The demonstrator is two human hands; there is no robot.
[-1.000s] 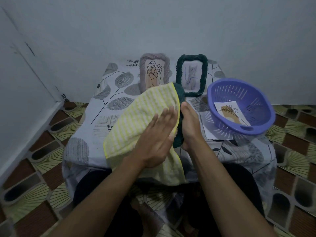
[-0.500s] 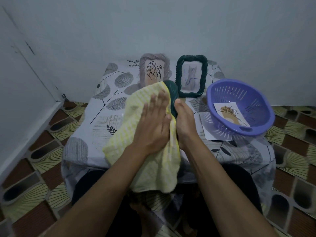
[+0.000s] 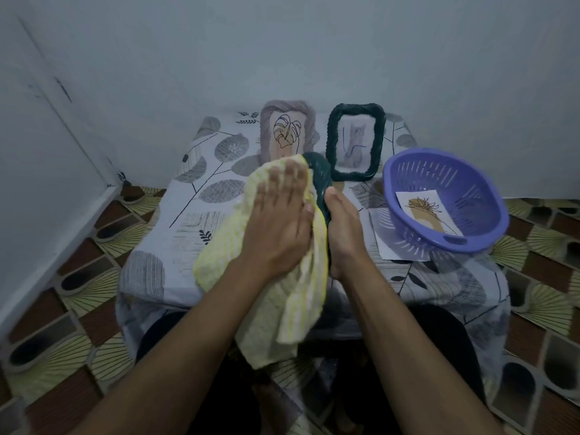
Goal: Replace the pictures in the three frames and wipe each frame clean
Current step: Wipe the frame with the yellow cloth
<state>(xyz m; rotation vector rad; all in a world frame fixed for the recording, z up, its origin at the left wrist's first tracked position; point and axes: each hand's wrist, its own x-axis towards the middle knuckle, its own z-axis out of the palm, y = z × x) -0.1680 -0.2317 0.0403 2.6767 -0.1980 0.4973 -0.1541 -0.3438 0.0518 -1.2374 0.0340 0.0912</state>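
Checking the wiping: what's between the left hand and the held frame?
The yellow cloth, under the left hand and over the frame, in the head view.

Single head view, forward and down, close over the table [image 3: 188,233].

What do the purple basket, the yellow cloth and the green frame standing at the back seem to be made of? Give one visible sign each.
Purple basket: moulded plastic, smooth; even slots cut through its wall. Yellow cloth: soft woven fabric, matt; it drapes and folds. Green frame: looks like twisted cord or wicker, perhaps moulded plastic; ridged, rope-like border.
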